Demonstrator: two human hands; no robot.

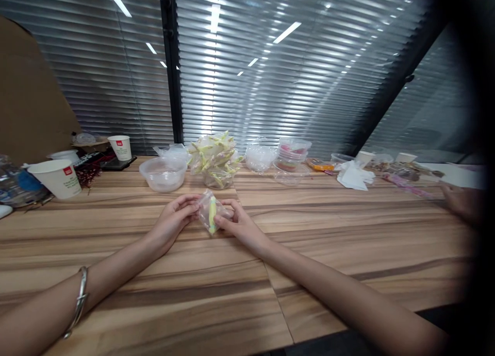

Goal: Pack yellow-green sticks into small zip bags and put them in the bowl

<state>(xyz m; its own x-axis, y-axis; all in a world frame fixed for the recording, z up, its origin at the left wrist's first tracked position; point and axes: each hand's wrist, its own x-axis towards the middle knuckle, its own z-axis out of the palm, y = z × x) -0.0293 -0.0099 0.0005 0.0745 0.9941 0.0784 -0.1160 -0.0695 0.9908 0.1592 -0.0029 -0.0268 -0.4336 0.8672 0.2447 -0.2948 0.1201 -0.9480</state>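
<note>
Between my hands, just above the wooden table (162, 289), is a small clear plastic bag (205, 201) with a slim yellow-green piece (212, 214) inside; its exact kind is too small to tell. My left hand (178, 217) pinches the bag's left edge. On the other side, my right hand (236, 221) grips the bag with thumb and fingers, the thumb close to the yellow-green piece. Behind them stands a heap of similar yellow-green pieces in clear wrapping (216, 157). A clear round plastic bowl (162, 174) sits left of that heap.
Stacked clear containers (292, 160), an orange packet (320, 165) and crumpled white tissue (353, 175) line the back right. Paper cups, one a near white cup (58, 178), stand at left. Another person's hand (460, 201) rests at the far right. Window blinds rise behind the table.
</note>
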